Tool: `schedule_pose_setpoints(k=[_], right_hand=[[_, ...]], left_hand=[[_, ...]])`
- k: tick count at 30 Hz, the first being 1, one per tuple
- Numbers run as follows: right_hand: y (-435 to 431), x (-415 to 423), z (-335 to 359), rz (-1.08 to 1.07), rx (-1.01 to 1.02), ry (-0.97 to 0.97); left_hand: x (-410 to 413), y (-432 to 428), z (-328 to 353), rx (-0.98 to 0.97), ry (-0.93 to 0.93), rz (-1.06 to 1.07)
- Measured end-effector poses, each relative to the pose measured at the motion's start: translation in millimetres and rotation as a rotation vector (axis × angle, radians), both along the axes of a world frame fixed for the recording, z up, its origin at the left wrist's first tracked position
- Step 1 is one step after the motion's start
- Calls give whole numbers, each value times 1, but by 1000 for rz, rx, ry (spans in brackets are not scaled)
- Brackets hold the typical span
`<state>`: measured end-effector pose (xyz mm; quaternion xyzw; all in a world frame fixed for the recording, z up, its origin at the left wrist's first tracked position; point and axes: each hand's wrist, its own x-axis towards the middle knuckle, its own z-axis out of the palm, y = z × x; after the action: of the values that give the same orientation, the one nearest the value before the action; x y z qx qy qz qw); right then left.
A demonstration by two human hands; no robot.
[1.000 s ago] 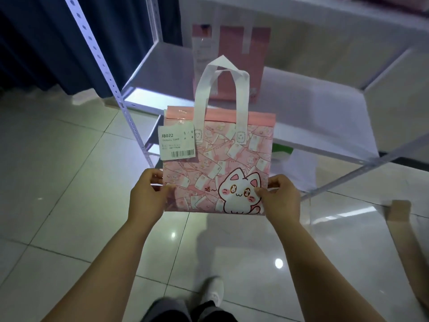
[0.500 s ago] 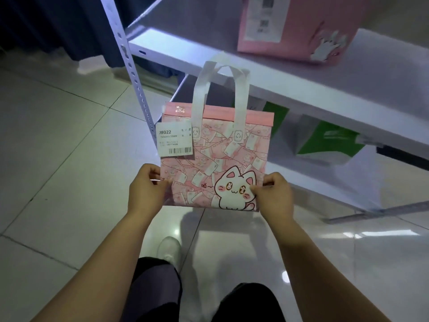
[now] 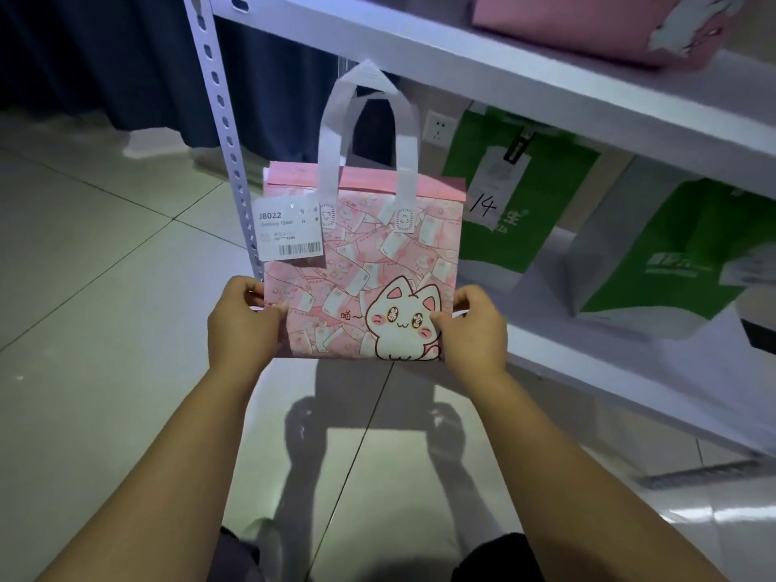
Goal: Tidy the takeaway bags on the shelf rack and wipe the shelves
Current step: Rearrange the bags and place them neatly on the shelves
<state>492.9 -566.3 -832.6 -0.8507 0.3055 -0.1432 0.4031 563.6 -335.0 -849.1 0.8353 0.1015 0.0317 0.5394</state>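
Gripping pink cat bag [image 3: 361, 262] upright, both hands [image 3: 241, 325] outstretched

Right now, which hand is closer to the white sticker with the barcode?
Left. The left hand grips the pink cat bag just below the barcode label; the right hand holds the opposite bottom corner.

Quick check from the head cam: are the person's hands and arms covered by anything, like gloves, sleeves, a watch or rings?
No. The left hand and right hand are bare, with no gloves, and no rings that I can see. Both forearms are uncovered down to the frame's bottom edge: no sleeves, watch or wristband in view.
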Motion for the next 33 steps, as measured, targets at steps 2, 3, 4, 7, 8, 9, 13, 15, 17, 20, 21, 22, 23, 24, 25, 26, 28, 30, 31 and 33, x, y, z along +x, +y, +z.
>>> schedule_pose_setpoints(k=[2, 3, 4, 7, 8, 9, 13, 15, 17, 20, 21, 22, 23, 24, 25, 26, 28, 30, 31, 33], right_hand=[[-2, 10, -1, 2, -20, -19], [-3, 15, 0, 3, -28, -31], [-3, 21, 0, 6, -32, -47], [-3, 43, 0, -3, -15, -95], [-3, 51, 0, -8, -15, -108], [-3, 59, -1, -10, -19, -121], [-3, 85, -3, -19, -36, -175], [-4, 96, -8, -13, -50, -194], [-6, 107, -17, -21, -17, -195], [-11, 123, -31, -77, 2, -114], [-13, 128, -36, -98, -5, -87], [-15, 133, -40, -113, -6, -72], [-16, 136, -44, -118, -5, -65], [-17, 139, -48, -118, -6, -60], [-17, 141, -53, -114, -12, -57], [-18, 144, -57, -110, -19, -58], [-18, 148, -64, -111, -32, -63], [-18, 151, -68, -110, -42, -89], [-18, 153, -69, -98, -42, -109], [-17, 154, -71, -68, -39, -146]], left_hand=[[7, -3, -2, -17, -10, 17], [12, -5, -2, -23, -18, 27], [18, -6, -1, -28, -34, 39], [42, -9, 4, -32, -124, 64], [50, -9, 5, -33, -153, 70], [57, -8, 4, -33, -177, 75], [78, -9, -3, -43, -209, 101], [86, -12, -9, -59, -210, 103], [95, -15, -17, -72, -207, 95], [106, -19, -32, -52, -210, 46], [109, -20, -38, -26, -207, 30], [112, -21, -44, 14, -205, 17], [115, -21, -49, 58, -204, 9], [118, -22, -54, 90, -206, 2], [121, -22, -57, 102, -209, -6], [124, -22, -59, 100, -211, -18], [131, -24, -64, 90, -202, -53], [138, -26, -70, 51, -186, -87], [141, -28, -72, 16, -175, -95], [147, -33, -75, -27, -163, -102]])
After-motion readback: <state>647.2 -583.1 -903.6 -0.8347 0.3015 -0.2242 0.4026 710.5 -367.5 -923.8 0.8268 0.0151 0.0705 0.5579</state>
